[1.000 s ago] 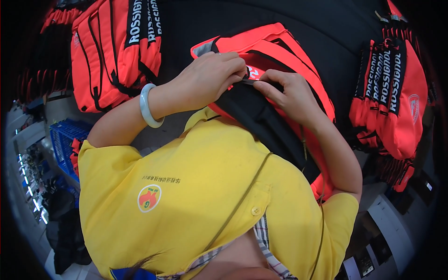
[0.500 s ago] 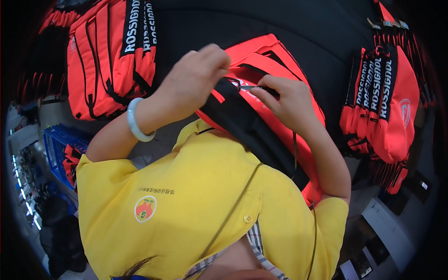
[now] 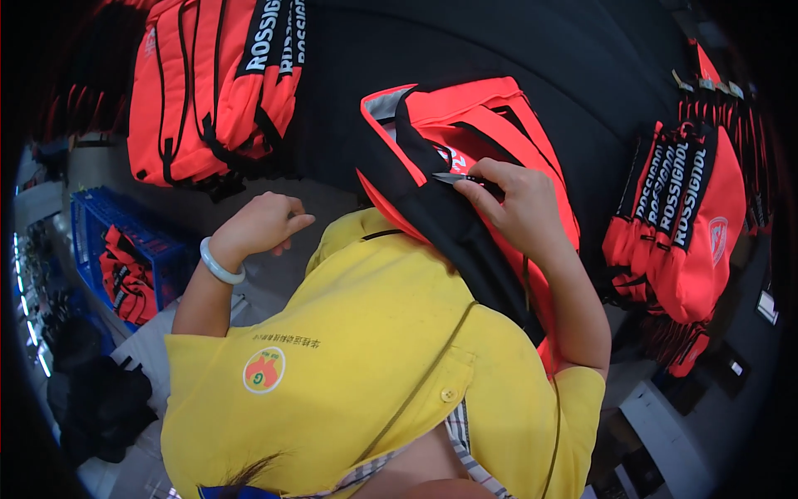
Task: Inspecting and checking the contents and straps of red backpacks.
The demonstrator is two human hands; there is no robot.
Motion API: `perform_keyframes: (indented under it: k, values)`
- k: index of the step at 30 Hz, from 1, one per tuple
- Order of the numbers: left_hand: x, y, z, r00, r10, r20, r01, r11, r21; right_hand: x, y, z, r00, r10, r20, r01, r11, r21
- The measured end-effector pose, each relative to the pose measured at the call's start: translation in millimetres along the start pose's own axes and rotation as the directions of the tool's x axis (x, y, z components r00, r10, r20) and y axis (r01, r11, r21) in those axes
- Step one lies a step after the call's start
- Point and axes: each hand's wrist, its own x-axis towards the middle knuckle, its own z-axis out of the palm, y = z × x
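A red and black backpack point(image 3: 519, 112) lies on the dark tabletop in front of me, its grey lining showing at an upper corner. My right hand point(image 3: 525, 202) is closed around small thread snips point(image 3: 451, 178), with their pointed metal blades over the black panel. A thin dark cord hangs down below that hand. My left hand point(image 3: 259, 224) is off to the left, apart from the backpack. Its thumb sticks out, its fingers are loosely bent, and nothing shows in it.
Stacked red and black bags stand at the left point(image 3: 187, 91) and the right point(image 3: 686, 224). A blue crate point(image 3: 91, 229) holding red and black pieces point(image 3: 129, 279) is low at the left. Dark fabric covers the table point(image 3: 465, 37).
My left hand has left the backpack's upper part and swung down and left. The right hand, still with the snips, is slightly lower in view. The backpack's lined corner has come into sight.
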Motion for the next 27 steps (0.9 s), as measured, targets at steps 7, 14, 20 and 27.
perform_keyframes:
  k: [7, 14, 20, 27]
  values:
    - [9, 10, 11, 0.940, 0.323, 0.109, -0.315, 0.945, -0.083, -5, -3, -5, 0.994, 0.101, -0.038, -0.100, 0.994, 0.035]
    - [18, 40, 21, 0.916, 0.397, 0.053, -0.300, 0.768, -0.566, -17, 7, -4, 0.971, 0.213, -0.105, -0.184, 0.954, 0.236]
    - [60, 111, 43, 0.954, 0.274, 0.119, 0.055, 0.231, -0.971, -20, 6, -4, 0.965, 0.231, -0.126, -0.192, 0.945, 0.264]
    - [47, 150, 45, 0.903, 0.404, -0.147, -0.140, -0.046, -0.989, -38, -23, -51, 0.917, 0.219, -0.335, -0.142, 0.961, 0.238]
